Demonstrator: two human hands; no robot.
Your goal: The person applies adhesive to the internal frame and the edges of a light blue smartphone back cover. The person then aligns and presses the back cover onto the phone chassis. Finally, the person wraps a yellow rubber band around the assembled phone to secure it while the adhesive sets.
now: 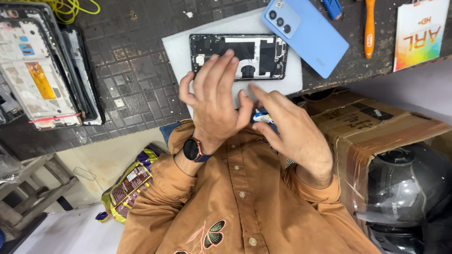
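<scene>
Your brown shirt (240,197) fills the bottom of the view, with both hands raised just above it at the edge of the dark workbench (136,80). Your left hand (214,101), a dark watch (192,149) on its wrist, is spread with fingers apart, their tips over the lower edge of the opened phone (238,56). That phone lies flat on a pale grey mat (179,51) with its back off and its dark insides showing. Your right hand (287,127) sits just beside the left, fingers stretched and touching the left hand's edge; a small blue-and-white thing (263,116) shows between the two, and you cannot tell whether either hand grips it. Just beyond the phone rests a light blue back cover (308,35). Phone frames (42,70) are stacked far left.
</scene>
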